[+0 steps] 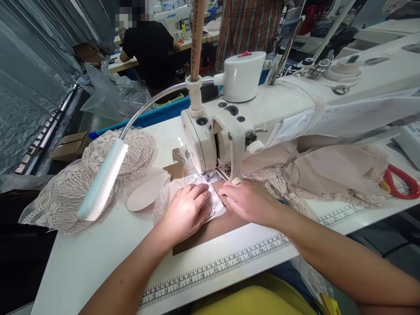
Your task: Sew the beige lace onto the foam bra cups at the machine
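Lace piece (215, 199), pale and brightly lit, lies in from the middle of the near edge of a white bench (82, 262), beneath the head of a white sewing machine (262, 105). Toward the bench's left edge sits a beige lace pile (138, 148). The left hand (187, 212) is palm down, fingers together, pressing the lace; the right hand (249, 201) curls beside it, whether pinching cloth cannot be told. Stitching seems in hand; the next move likely calls for steady, flat feeding. A ruler (229, 260) along the near edge reads 9 to 13; "JUKI" marks a machine behind (173, 19).
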Demonstrator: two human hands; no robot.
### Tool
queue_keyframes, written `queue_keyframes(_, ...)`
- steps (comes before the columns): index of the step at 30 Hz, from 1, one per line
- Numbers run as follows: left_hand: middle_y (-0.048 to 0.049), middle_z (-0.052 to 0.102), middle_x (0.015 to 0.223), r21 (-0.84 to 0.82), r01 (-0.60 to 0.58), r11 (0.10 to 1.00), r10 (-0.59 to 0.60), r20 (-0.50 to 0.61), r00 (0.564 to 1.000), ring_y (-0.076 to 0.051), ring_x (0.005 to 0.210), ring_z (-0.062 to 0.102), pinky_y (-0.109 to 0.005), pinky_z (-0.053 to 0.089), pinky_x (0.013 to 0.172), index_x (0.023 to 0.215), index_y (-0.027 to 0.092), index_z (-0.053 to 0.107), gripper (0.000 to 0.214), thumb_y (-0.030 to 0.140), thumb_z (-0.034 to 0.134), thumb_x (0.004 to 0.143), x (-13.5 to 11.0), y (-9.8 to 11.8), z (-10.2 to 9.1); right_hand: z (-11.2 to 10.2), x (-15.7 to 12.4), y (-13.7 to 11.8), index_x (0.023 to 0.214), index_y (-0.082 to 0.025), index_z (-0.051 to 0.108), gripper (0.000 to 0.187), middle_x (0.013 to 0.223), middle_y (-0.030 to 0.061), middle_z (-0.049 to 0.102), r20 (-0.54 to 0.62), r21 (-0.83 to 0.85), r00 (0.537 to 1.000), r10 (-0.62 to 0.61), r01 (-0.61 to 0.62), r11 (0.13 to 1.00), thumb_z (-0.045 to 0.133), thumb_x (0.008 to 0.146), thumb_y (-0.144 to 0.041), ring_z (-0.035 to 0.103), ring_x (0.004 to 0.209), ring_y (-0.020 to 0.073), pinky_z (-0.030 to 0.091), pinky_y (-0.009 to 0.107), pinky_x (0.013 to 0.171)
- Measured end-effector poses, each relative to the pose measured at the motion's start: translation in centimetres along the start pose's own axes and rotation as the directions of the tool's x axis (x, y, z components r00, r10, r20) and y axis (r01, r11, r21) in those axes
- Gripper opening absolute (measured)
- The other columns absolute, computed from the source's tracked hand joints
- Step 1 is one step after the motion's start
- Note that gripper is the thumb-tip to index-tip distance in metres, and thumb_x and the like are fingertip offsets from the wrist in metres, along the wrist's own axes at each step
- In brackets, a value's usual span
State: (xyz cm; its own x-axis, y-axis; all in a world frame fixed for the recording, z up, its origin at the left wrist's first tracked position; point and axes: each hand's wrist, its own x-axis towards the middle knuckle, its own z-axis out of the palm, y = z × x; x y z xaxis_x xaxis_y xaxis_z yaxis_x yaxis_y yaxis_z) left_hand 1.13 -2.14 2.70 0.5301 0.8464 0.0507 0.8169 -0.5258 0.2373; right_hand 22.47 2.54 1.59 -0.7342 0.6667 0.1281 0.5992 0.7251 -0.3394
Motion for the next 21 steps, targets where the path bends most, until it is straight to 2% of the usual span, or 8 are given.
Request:
queue_keyframes(2,-0.0122,0.056,0.127,-0.01,-0.006,1.0,0.006,-0.001,1.0,-0.026,0.105,0.053,-0.044,0.049,0.089,0.119,0.014,0.058,0.033,0.029,0.045,0.092,0.0,-0.2,0.1,-0.1,-0.2,0.0,0.09,-0.02,0.062,0.014,0.084,0.0006,0.062,0.03,0.046,0.999,-0.012,0.011,0.999,0.049,0.087,-0.015,0.051,0.07,0.0126,0.033,0.026,0.064)
queue_keyframes(5,-0.0122,0.056,0.127,-0.022,-0.011,1.0,0.011,-0.007,1.0,-0.026,0.106,0.053,-0.044,0.048,0.089,0.12,0.015,0.057,0.033,0.029,0.047,0.091,0.0,-0.3,0.1,0.2,-0.3,0.0,0.096,-0.02,0.063,0.015,0.088,0.0014,0.062,0.015,0.054,0.997,-0.075,0.074,0.996,0.053,0.086,-0.016,0.052,0.072,0.0128,0.035,0.026,0.065)
queue_keyframes(10,-0.0122,0.055,0.129,-0.009,-0.014,1.0,0.014,-0.006,1.0,-0.027,0.107,0.053,-0.044,0.048,0.089,0.121,0.015,0.057,0.035,0.028,0.047,0.091,0.1,-0.4,0.1,0.9,-0.3,0.1,0.083,-0.017,0.066,0.015,0.083,0.0041,0.062,-0.074,0.002,0.971,-0.227,0.228,0.974,0.052,0.088,-0.019,0.053,0.075,0.0146,0.036,0.027,0.067)
queue_keyframes(16,-0.0138,0.053,0.133,0.015,-0.034,0.999,0.034,-0.02,0.999,-0.028,0.105,0.054,-0.044,0.048,0.087,0.125,0.015,0.054,0.04,0.029,0.05,0.089,0.1,-0.7,0.4,0.8,-0.5,-0.2,0.078,-0.016,0.065,0.015,0.075,0.003,0.06,-0.066,-0.035,0.974,-0.215,0.213,0.976,0.052,0.086,-0.017,0.05,0.07,0.0144,0.034,0.027,0.067)
queue_keyframes(21,-0.0144,0.053,0.133,0.049,-0.036,0.998,0.035,0.008,0.999,-0.028,0.104,0.053,-0.044,0.048,0.086,0.126,0.013,0.054,0.04,0.028,0.049,0.089,0.6,-1.0,0.2,1.1,-0.5,-0.3,0.074,-0.016,0.063,0.018,0.074,0.0022,0.059,-0.106,-0.06,0.972,-0.211,0.205,0.977,0.05,0.087,-0.016,0.048,0.068,0.0138,0.032,0.027,0.066)
